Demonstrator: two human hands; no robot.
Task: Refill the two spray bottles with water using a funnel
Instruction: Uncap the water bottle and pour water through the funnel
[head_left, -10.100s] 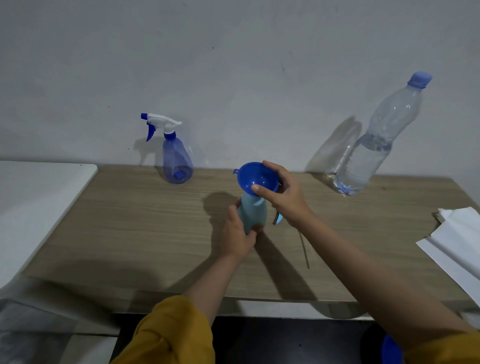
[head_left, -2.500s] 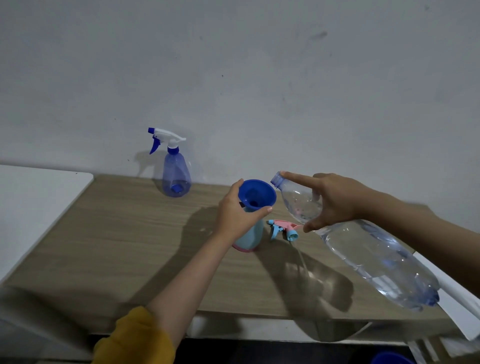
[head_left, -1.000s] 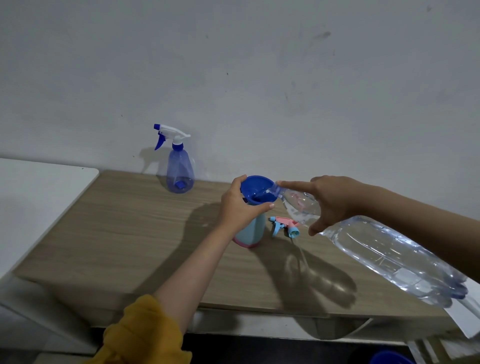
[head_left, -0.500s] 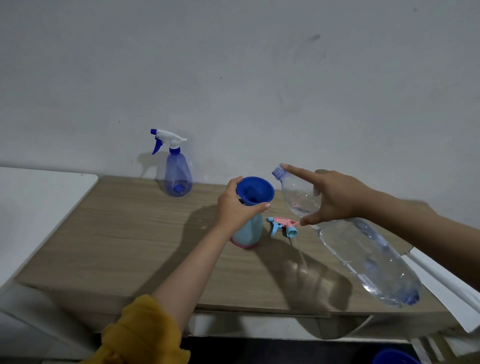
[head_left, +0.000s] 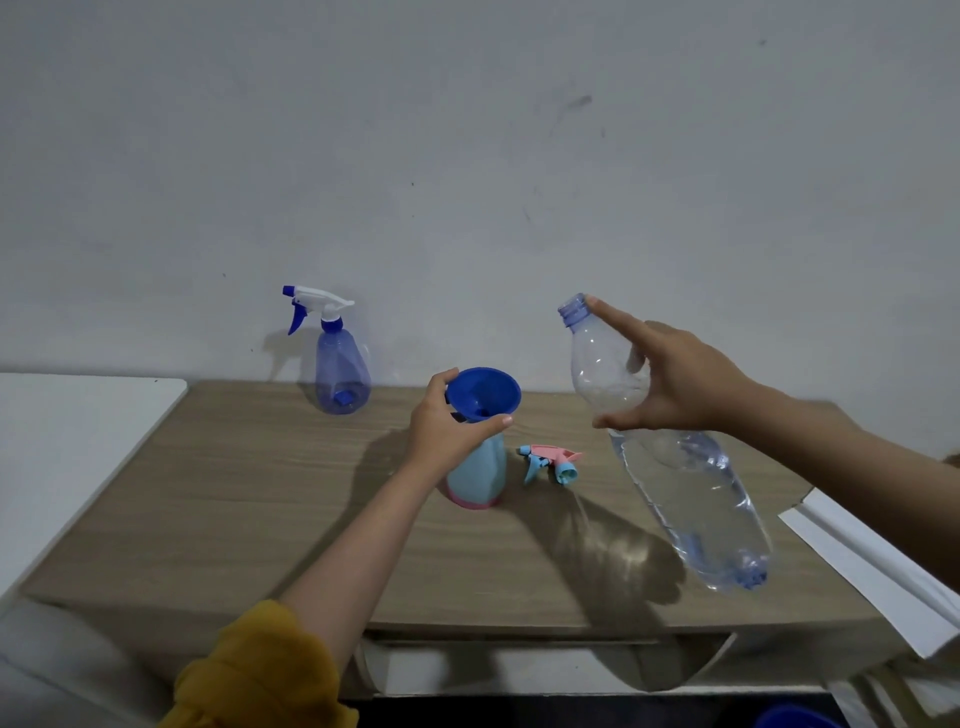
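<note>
From my head view, my left hand (head_left: 447, 421) curls around the blue funnel (head_left: 483, 393) seated in the light-blue spray bottle (head_left: 478, 475) mid-surface. My right hand (head_left: 675, 384) grips the uncapped water bottle (head_left: 670, 457), mouth tilted up, beside the funnel. The purple spray bottle (head_left: 340, 364) stands at the back edge.

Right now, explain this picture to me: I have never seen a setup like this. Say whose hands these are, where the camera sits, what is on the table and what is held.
No machine here: a person works bare-handed, and a camera worn on the head looks forward and down. The left hand grips the blue funnel sitting in the light blue spray bottle on the wooden table. The right hand holds an uncapped clear water bottle, mouth raised, away from the funnel. Beside the light blue bottle lies its pink and blue spray head. A second, dark blue spray bottle stands by the wall, its head on. White paper lies at the right edge.
</note>
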